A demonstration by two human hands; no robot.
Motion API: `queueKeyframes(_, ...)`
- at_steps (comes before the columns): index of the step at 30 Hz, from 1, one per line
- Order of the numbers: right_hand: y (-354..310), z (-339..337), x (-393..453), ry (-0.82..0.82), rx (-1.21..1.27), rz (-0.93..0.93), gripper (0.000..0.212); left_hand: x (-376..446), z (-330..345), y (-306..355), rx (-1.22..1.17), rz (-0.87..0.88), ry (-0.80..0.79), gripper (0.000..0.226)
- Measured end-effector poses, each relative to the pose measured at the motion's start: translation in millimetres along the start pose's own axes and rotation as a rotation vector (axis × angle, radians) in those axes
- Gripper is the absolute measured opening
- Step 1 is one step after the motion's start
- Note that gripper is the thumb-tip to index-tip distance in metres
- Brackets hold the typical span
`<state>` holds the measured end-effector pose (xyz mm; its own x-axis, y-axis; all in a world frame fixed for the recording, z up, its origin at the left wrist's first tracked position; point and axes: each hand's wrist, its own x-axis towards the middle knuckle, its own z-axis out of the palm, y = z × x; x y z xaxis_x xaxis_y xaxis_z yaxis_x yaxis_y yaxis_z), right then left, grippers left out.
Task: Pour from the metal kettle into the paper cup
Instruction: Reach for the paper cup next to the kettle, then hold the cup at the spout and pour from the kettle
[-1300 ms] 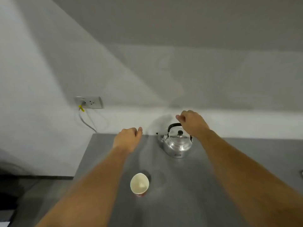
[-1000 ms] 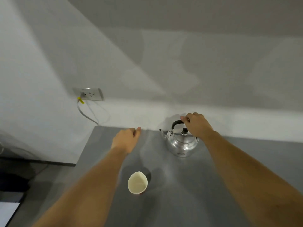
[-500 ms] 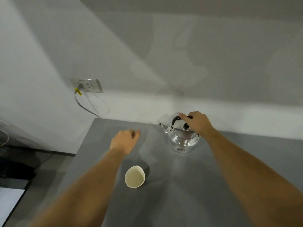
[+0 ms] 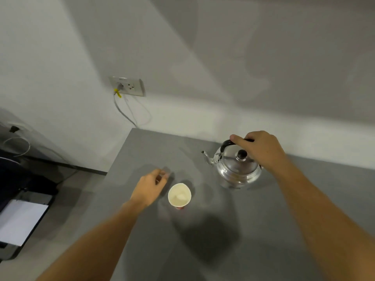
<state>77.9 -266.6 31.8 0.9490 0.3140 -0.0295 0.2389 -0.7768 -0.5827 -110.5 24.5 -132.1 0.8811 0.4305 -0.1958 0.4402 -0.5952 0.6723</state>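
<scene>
Change, right hand (image 4: 261, 151): earlier above and behind the kettle handle; now wrapped over it, fingers closed round the black grip, forefinger stretched along the top.
Change, left hand (image 4: 149, 189): earlier further up the table, apart from the cup; now just beside the cup's left side, fingers loosely curled and blurred, holding nothing; contact with cup cannot be told.
Change, view: more floor now visible at lower left.
Kettle (image 4: 236, 167): metal, upright on the grey table (image 4: 223, 240), right of centre, near the back edge; spout pointing left; lid on, with black knob; contents hidden.
Cup (image 4: 179, 195): paper, upright on the table, centre of frame, below and left of the kettle, well apart from it; pale inside, a bright patch at the bottom, liquid or bare paper cannot be told; red at the base.
Wall socket (image 4: 129, 86): upper left, plug with yellow tag, cable hanging down.
Floor, lower left: white sheet (image 4: 20, 222) on a dark tray.
</scene>
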Motion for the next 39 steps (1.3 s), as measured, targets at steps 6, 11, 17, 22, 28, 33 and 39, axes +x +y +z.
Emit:
queueKeyframes(6,-19.0,7.0,-37.3,-0.015,-0.087,-0.083,0.073,-30.8,13.0,-28.5,-0.064,0.039,-0.039,0.037)
queueKeyframes(11,-33.6,14.5,-59.5,-0.012,-0.135,-0.110,0.072,-42.4,27.6,-36.0,-0.044,0.171,-0.231,0.057)
queueKeyframes(17,-49.7,25.5,-77.3,-0.096,-0.221,-0.103,0.068,-45.5,42.3,-27.0,-0.042,0.184,-0.182,0.078)
queueKeyframes(22,-67.1,33.5,-83.3,-0.143,-0.339,-0.100,0.058,-41.2,49.0,-15.2,-0.165,0.155,-0.151,0.082)
queueKeyframes(28,-81.5,42.5,-87.0,-0.169,-0.396,-0.124,0.054,-42.6,50.3,-7.0,-0.239,0.170,-0.110,0.072)
queueKeyframes(33,-95.1,48.0,-89.4,-0.183,-0.491,-0.159,0.053,-42.7,53.8,-3.5,-0.257,0.159,-0.099,0.071)
queueKeyframes(39,-108.2,50.8,-91.9,-0.202,-0.575,-0.200,0.049,-44.6,55.5,1.3,-0.267,0.147,-0.081,0.067)
